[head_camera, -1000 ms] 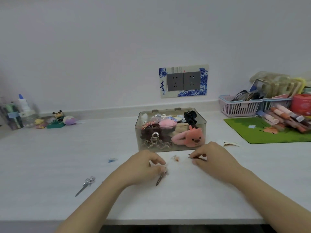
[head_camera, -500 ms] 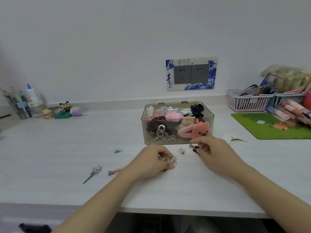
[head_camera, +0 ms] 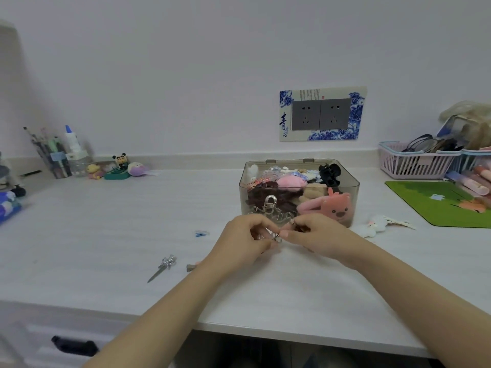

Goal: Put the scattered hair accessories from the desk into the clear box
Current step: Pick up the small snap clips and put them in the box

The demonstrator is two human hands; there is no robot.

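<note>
The worktop (head_camera: 106,235) carried the clear box (head_camera: 299,192) toward its back middle, lid off and already heaped nearly to the rim with clips, claws and plush pieces, so by the look of it most of the gathering was done. Just in front of the box the left hand (head_camera: 247,240) and the right hand (head_camera: 318,236) met fingertip to fingertip, each with fingers curled, pinching small metal hair clips (head_camera: 276,236) between them; how many clips there were could not be made out. Left on the worktop were a white plush clip (head_camera: 377,225) just right of the box, a silver clip (head_camera: 163,266) well to the left, lying with its long axis slanted, narrow tip toward the near-left and ornamented end toward the box, a pink-ended clip (head_camera: 191,267) partly hidden behind the left forearm, and a tiny blue clip (head_camera: 200,233) farther back. Some four or more pieces seemed still to go.
</note>
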